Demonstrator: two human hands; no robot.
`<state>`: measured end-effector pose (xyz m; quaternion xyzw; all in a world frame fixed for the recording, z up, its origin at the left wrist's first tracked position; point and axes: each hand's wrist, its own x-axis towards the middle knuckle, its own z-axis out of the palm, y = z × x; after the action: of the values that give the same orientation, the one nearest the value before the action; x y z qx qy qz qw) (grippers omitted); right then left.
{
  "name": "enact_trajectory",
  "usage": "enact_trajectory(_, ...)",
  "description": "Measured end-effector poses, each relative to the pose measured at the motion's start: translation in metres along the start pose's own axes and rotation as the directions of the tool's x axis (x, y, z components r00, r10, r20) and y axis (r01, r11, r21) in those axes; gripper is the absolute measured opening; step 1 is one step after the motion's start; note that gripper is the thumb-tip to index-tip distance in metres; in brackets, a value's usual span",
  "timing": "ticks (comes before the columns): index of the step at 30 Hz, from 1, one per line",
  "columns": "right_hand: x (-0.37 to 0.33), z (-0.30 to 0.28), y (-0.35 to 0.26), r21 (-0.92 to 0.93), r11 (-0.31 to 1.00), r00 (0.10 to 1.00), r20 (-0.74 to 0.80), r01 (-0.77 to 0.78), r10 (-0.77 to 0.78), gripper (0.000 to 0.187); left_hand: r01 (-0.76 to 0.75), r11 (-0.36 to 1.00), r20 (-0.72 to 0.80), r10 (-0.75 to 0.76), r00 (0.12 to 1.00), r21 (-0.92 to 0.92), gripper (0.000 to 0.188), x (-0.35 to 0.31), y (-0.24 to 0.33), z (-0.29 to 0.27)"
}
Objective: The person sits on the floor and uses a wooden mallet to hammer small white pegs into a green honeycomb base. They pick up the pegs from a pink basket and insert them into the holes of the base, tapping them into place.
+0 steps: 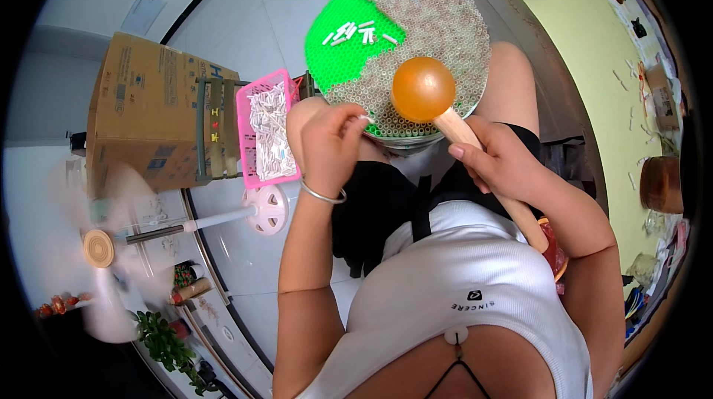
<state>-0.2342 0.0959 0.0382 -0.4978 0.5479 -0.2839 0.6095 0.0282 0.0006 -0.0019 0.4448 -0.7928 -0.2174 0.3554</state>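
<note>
In my right hand (484,152) is a mallet (424,89) with a round amber head and a pale wooden handle. Its head is over the near part of a round board (423,9), which rests between my knees. Small upright tubes pack most of the board; bare bright green mesh (334,57) shows at its far left. Several loose white tubes (349,32) lie on that mesh. At the near left edge, my left hand (338,135) pinches a small white tube (366,118) between thumb and finger. A few green spots show beside those fingertips.
Left of my knee, a pink basket (243,131) holds many white tubes. Beyond it stand a folding stool (216,124) and a large cardboard box (141,102). A fan (99,248) with blurred blades is at left. To the right runs a yellow-green tabletop (594,65) with scattered tubes.
</note>
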Motion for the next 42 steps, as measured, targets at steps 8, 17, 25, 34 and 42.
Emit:
enact_trajectory(8,0.004,0.006,-0.004,-0.015,1.000,1.000,0.026,-0.014,0.015,0.033,-0.241,0.954,0.107,0.225,0.968,0.178,0.008,-0.012,0.006,0.017)
enact_trajectory(17,0.005,0.011,-0.014,-0.065,0.998,0.997,0.071,-0.002,0.006,0.035,0.092,0.996,0.192,-0.091,0.977,0.005,0.011,-0.016,0.013,0.008)
enact_trajectory(25,0.016,0.029,-0.014,-0.534,0.779,0.941,0.119,0.329,-0.316,0.035,0.202,0.971,-0.104,-0.215,0.971,-0.124,0.011,0.013,-0.013,-0.015)
enact_trajectory(34,0.003,0.007,-0.016,-0.215,0.977,0.999,0.044,-0.007,0.017,0.038,0.001,0.945,-0.039,0.012,0.999,0.327,0.017,0.109,-0.036,0.040)
enact_trajectory(42,-0.007,-0.006,-0.002,-0.030,0.999,0.999,-0.026,-0.028,0.028,0.034,-0.128,0.883,0.110,0.087,0.990,0.451,0.017,0.129,-0.043,0.055)
